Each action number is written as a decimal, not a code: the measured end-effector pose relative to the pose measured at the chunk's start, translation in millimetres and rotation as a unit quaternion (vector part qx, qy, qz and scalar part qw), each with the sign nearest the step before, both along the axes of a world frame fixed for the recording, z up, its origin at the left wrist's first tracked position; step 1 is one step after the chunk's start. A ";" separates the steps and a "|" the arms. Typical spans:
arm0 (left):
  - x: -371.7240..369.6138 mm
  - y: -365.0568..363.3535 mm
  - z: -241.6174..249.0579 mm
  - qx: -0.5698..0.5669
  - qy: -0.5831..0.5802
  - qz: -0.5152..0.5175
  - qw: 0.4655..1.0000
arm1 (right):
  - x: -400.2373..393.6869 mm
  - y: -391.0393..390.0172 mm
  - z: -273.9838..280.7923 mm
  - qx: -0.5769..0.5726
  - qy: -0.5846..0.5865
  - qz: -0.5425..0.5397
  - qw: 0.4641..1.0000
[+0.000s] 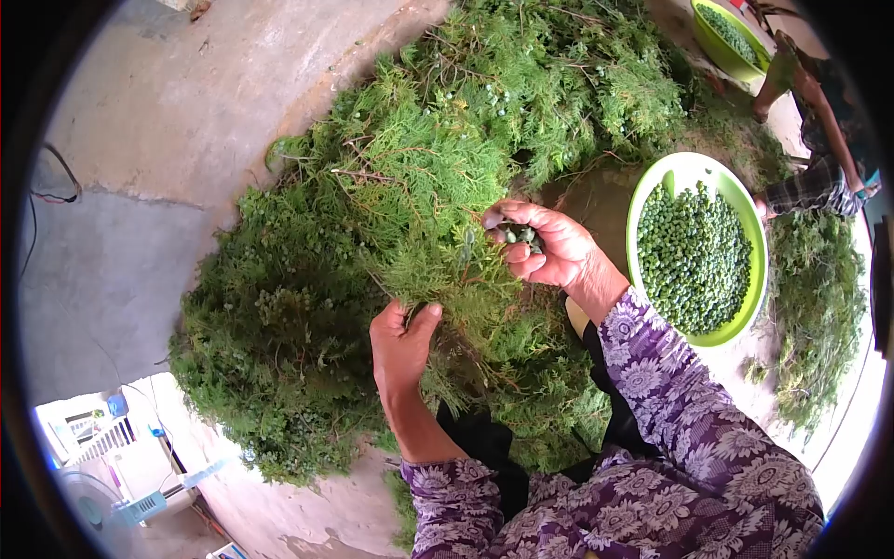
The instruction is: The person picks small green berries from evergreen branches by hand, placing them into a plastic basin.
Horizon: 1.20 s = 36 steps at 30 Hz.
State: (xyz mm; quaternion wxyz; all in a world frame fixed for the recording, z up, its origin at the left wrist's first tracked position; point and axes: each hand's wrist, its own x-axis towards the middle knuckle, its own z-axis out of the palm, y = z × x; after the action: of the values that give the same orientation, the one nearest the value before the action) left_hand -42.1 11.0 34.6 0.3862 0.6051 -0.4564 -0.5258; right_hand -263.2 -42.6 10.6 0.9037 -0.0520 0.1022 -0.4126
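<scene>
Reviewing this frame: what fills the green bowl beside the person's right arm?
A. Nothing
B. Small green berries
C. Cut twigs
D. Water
B: the green bowl is heaped with small green berries, like those cupped in the right hand.

The heap of feathery conifer sprigs (372, 214) is deep green, flecked with brown twig stems and small pale blue-green berries. The round plastic bowl (652, 182) is bright lime green, and the small round berries filling it (694, 256) are a darker, dull green. A second lime-green bowl (712, 42) at the top edge holds the same dark green berries. The long sleeves (670, 410) are purple, printed all over with white and lilac flowers, above black fabric (484, 443). The concrete floor (168, 121) is mottled grey and beige. Another person's sleeve (819, 186) shows a dark and white check.
</scene>
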 end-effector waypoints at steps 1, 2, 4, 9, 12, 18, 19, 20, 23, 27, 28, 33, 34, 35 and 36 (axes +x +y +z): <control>-0.4 0.2 0.9 -0.002 0.012 -0.003 1.000 | 2.5 2.0 2.1 0.017 0.013 -0.006 1.000; -0.5 0.6 1.4 -0.003 0.023 -0.006 1.000 | 3.6 3.3 5.5 0.018 0.012 -0.006 1.000; -0.4 0.5 1.8 0.000 0.026 -0.012 1.000 | 5.0 4.5 14.1 0.049 0.088 0.003 0.995; 1.8 0.3 0.3 0.018 0.017 -0.041 0.999 | 12.9 8.3 24.1 -0.002 0.295 -0.030 0.955; 2.7 0.6 -2.8 0.011 -0.017 -0.062 0.998 | 9.0 5.7 19.5 -0.043 0.273 0.008 0.961; 2.3 0.1 -1.1 0.022 -0.023 -0.070 0.997 | 9.4 6.1 13.9 -0.054 0.281 0.018 0.958; 0.3 -0.4 1.7 0.027 -0.035 -0.059 0.997 | 8.5 5.3 13.9 -0.053 0.281 0.019 0.958; -1.1 -0.2 2.6 0.034 -0.046 -0.047 0.997 | 6.9 3.6 13.0 -0.060 0.320 0.026 0.945; 2.4 -1.1 -2.1 0.046 -0.055 -0.040 0.997 | 5.1 4.5 13.4 -0.045 0.338 0.031 0.939; 0.5 -1.5 -5.2 0.037 -0.029 -0.017 0.999 | 7.7 5.2 16.2 -0.057 0.283 -0.005 0.957; 1.1 -1.8 -6.4 0.036 -0.035 -0.025 0.998 | 7.4 4.3 15.6 -0.063 0.288 -0.005 0.955; 0.7 -2.8 -7.7 0.029 -0.037 -0.055 0.997 | 5.7 6.1 20.9 -0.077 0.239 0.006 0.968; 0.0 -2.8 -7.2 0.028 -0.033 -0.055 0.998 | 5.9 6.2 21.6 -0.076 0.236 0.005 0.969; -0.9 -3.0 -6.5 0.026 -0.029 -0.056 0.998 | 6.6 6.1 21.7 -0.076 0.236 0.005 0.969; -2.3 -3.0 -5.3 0.025 -0.029 -0.056 0.998 | 7.5 5.6 21.7 -0.062 0.258 -0.005 0.964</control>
State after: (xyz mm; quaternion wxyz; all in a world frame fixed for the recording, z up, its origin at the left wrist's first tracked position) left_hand -44.4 8.1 29.3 0.3271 0.6032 -0.4872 -0.5402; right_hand -255.7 -37.0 32.3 0.8393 -0.2125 0.3063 -0.3957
